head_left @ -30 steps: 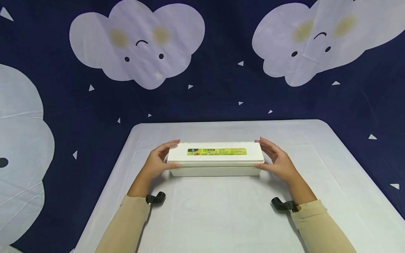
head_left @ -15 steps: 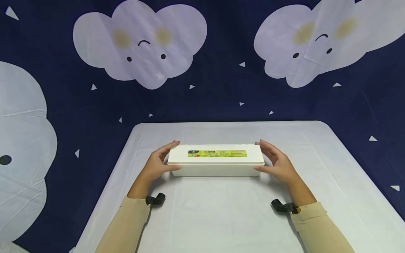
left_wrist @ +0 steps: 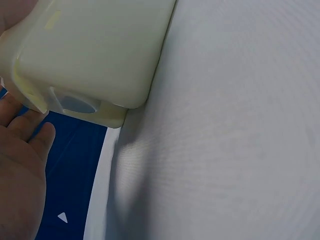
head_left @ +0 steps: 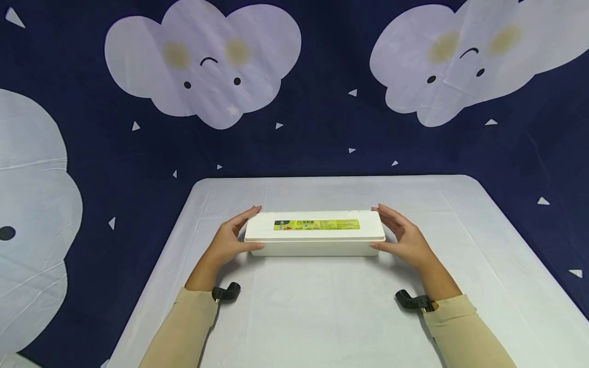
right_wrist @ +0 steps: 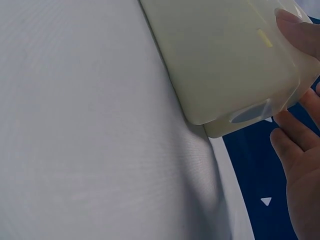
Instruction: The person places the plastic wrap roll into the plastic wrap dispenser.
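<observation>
A long white cling film box (head_left: 313, 249) lies crosswise on the table, a yellow-green label (head_left: 317, 225) on its lid. The lid sits down on the base. At its left end my left hand (head_left: 229, 237) grips it, thumb at the front edge and fingers reaching to the back corner. Mirroring that, my right hand (head_left: 407, 237) holds the right end, with its thumb on the front. Each wrist view shows one end of the box, with a rounded cutout in it; my left fingers (left_wrist: 37, 135) and right fingers (right_wrist: 290, 137) extend behind that end.
A white cloth covers the table (head_left: 313, 317), whose rounded far edge lies behind the box. Beyond it hangs a dark blue curtain (head_left: 322, 148) printed with pale clouds and small triangles. Black wrist cameras (head_left: 226, 292) sit on both forearms.
One second ago the lid stood slightly raised, with a thin gap above the base. It has come down onto the base, both thumbs and hands sinking slightly with it.
</observation>
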Demonstrator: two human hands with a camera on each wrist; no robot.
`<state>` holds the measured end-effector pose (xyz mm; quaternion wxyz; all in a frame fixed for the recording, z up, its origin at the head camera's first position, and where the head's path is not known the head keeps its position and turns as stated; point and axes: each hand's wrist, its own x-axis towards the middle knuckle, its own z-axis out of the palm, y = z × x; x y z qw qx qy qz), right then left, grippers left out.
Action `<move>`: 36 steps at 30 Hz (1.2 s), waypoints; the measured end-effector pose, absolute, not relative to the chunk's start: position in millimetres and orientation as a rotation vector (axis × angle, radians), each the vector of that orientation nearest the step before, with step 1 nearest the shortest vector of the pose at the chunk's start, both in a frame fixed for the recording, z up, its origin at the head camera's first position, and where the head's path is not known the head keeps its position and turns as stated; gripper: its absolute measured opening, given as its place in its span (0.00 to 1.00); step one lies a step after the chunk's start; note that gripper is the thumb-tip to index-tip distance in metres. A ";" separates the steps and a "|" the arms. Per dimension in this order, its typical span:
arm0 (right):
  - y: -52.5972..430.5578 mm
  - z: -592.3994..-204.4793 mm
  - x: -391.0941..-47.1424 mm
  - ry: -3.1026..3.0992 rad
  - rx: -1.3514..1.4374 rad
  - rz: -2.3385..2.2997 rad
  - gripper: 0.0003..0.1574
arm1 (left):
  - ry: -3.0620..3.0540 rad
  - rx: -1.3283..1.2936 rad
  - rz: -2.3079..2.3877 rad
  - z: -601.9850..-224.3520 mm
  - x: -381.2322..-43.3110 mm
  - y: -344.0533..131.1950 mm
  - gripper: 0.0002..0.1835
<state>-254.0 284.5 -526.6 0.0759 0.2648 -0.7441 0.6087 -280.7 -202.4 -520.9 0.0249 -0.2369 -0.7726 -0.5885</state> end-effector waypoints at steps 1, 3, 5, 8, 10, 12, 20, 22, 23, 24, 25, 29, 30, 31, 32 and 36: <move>284.4 -526.4 -253.9 -2.234 0.793 1.822 0.64 | -2.385 -0.740 -1.818 -520.7 -280.3 -202.3 0.52; 284.4 -526.2 -253.6 -2.236 0.797 1.819 0.64 | -2.372 -0.754 -1.819 -521.1 -279.3 -202.7 0.52; 284.5 -526.5 -253.6 -2.236 0.803 1.819 0.64 | -2.366 -0.758 -1.819 -521.8 -278.8 -203.3 0.52; 284.9 -527.2 -253.9 -2.233 0.813 1.819 0.64 | -2.378 -0.748 -1.810 -521.7 -277.9 -203.8 0.52; 285.4 -527.8 -254.2 -2.229 0.820 1.811 0.64 | -2.393 -0.733 -1.801 -521.3 -277.1 -203.5 0.52; 285.6 -528.0 -253.7 -2.237 0.819 1.796 0.65 | -2.411 -0.715 -1.801 -520.3 -276.3 -202.9 0.53; 285.1 -527.3 -252.1 -2.271 0.801 1.738 0.64 | -2.439 -0.671 -1.794 -519.8 -274.3 -200.4 0.54; 284.9 -526.9 -251.7 -2.283 0.791 1.723 0.63 | -2.440 -0.675 -1.778 -520.6 -274.9 -201.0 0.55; 284.9 -526.8 -251.5 -2.289 0.788 1.713 0.63 | -2.438 -0.679 -1.773 -521.1 -275.1 -201.3 0.55; 284.7 -526.6 -251.2 -2.297 0.785 1.701 0.63 | -2.437 -0.682 -1.768 -521.4 -275.4 -201.5 0.55; 284.7 -526.9 -251.2 -2.303 0.785 1.691 0.63 | -2.438 -0.686 -1.762 -521.9 -275.6 -201.8 0.55; 284.4 -527.3 -250.2 -2.309 0.785 1.674 0.65 | -2.443 -0.713 -1.746 -522.6 -276.8 -201.9 0.55; 284.1 -527.2 -249.9 -2.309 0.787 1.669 0.65 | -2.444 -0.726 -1.744 -522.8 -277.2 -201.7 0.55; 283.9 -526.9 -249.4 -2.310 0.790 1.663 0.66 | -2.444 -0.738 -1.743 -522.8 -277.4 -201.4 0.55; 283.6 -526.2 -248.8 -2.311 0.793 1.657 0.66 | -2.441 -0.753 -1.744 -522.8 -277.4 -201.2 0.55; 279.7 -517.8 -243.4 -2.320 0.815 1.624 0.65 | -2.431 -0.781 -1.749 -523.0 -276.6 -199.9 0.56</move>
